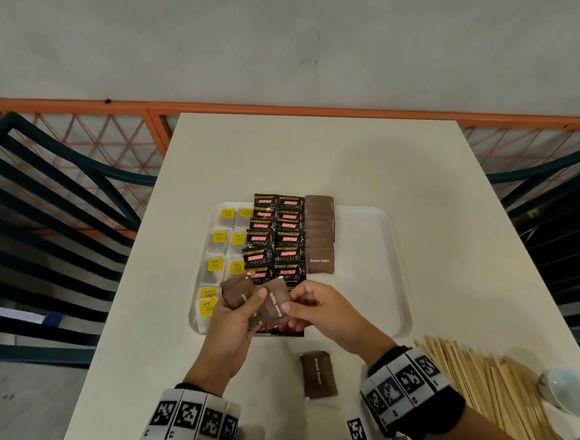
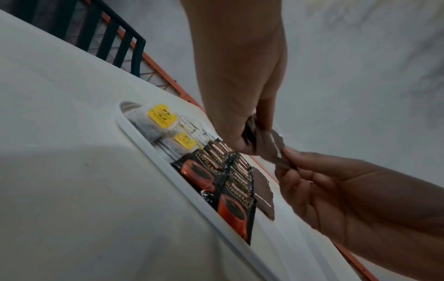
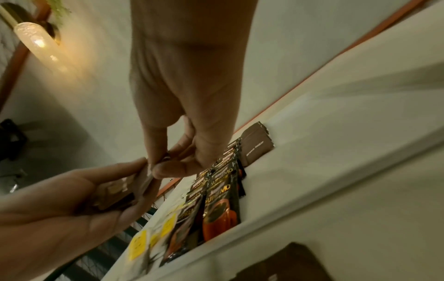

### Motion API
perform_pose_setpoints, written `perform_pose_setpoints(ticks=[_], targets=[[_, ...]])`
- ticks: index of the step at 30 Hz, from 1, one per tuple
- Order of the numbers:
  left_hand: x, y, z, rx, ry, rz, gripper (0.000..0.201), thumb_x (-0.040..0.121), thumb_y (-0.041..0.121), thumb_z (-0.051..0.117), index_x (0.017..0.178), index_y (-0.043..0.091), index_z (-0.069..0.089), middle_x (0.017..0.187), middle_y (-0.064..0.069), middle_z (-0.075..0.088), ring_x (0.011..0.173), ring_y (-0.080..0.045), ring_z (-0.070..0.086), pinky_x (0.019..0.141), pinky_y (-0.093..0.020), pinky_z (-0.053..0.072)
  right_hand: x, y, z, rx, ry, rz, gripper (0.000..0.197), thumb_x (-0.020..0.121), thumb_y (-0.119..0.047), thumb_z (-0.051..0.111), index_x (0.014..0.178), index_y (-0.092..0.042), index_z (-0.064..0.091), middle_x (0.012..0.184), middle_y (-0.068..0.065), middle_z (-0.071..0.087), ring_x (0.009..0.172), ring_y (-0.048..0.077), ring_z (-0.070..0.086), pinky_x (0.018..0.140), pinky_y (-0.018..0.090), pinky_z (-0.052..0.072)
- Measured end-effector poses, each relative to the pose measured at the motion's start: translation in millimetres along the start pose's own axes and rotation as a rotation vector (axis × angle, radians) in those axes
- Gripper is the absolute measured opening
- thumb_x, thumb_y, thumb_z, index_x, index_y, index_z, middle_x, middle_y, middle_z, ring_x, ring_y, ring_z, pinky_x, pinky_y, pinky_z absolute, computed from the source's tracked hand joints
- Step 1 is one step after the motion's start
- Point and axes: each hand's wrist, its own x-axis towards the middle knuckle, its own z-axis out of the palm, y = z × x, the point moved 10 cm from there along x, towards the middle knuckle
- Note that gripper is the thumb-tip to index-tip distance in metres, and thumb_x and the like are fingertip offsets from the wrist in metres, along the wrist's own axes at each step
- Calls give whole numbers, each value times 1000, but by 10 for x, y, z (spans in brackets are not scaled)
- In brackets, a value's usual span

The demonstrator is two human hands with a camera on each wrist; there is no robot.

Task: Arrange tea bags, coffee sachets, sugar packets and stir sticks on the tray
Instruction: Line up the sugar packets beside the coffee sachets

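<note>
A white tray holds tea bags with yellow tags on its left, two columns of black coffee sachets in the middle and a row of brown sugar packets right of them. Above the tray's near edge my left hand grips a small stack of brown sugar packets. My right hand pinches one brown sugar packet from that stack between thumb and fingers. One more brown sugar packet lies on the table in front of the tray.
Wooden stir sticks lie heaped at the table's near right, beside a white rounded object. The tray's right half is bare. Dark slatted chairs stand on both sides; an orange railing runs behind the table.
</note>
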Motion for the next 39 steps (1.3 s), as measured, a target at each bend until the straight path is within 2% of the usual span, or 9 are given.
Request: perform_pose_setpoints(ticks=[4,6,11,16,21,25,29,35,39], targets=[[-44,-42,53,68,-39,-13,29,82,-4,60,106,11,61,85,-1,74,73,-12,69,60,-22,55,-36,-27,-45,184,46,17,15,88,-4,58,100,-3,49,90,15,66,71,22,68,62,22,55],[-60,-58,67,104,-49,-16,28,81,-8,60,103,10,62,81,0,74,66,-10,69,56,-20,54,-56,-6,-43,146,40,35,16,88,-4,57,102,-3,49,95,13,65,74,20,69,65,22,56],[-91,-73,104,237,-76,-9,39,77,-15,62,108,8,58,88,-10,68,66,-10,68,54,-19,53,-120,-123,-162,-257,76,-111,24,86,-17,63,107,-24,53,110,1,63,98,13,60,80,16,46],[-119,-149,119,327,-85,-26,30,79,-9,63,102,10,60,81,-10,66,76,-22,64,56,-19,54,-135,-114,-267,-596,81,-156,17,84,-17,65,100,-11,64,90,-3,61,83,11,53,69,8,36],[-90,-217,-11,96,-1,-122,11,87,0,56,96,5,61,75,-11,64,59,-11,66,56,-21,55,-74,0,-591,-362,187,-92,4,84,-10,64,85,-14,61,90,5,68,76,17,59,64,16,43],[-94,-212,-54,-48,-3,-166,15,92,6,47,102,8,58,84,-14,64,72,-21,66,61,-27,58,3,97,-1003,-181,420,-22,16,85,-7,62,79,-20,56,86,7,67,75,18,59,63,21,45],[-121,-196,-31,-155,-28,-188,26,93,12,38,109,4,57,88,-20,66,75,-26,69,63,-32,59,158,203,-1195,-154,534,45,10,83,-9,65,86,-14,57,87,9,66,77,21,60,63,24,46],[-100,-207,2,-113,-47,-204,32,96,12,37,123,2,51,92,-17,71,79,-24,72,67,-33,60,313,238,-1136,-191,566,61,16,81,-13,68,74,-19,55,80,8,66,76,22,61,75,34,51],[-88,-189,7,-43,-58,-179,30,96,10,40,123,5,53,91,-12,74,79,-22,72,65,-30,59,336,281,-1099,-241,594,85,14,79,-16,71,84,-11,58,78,6,66,75,20,61,79,36,53]])
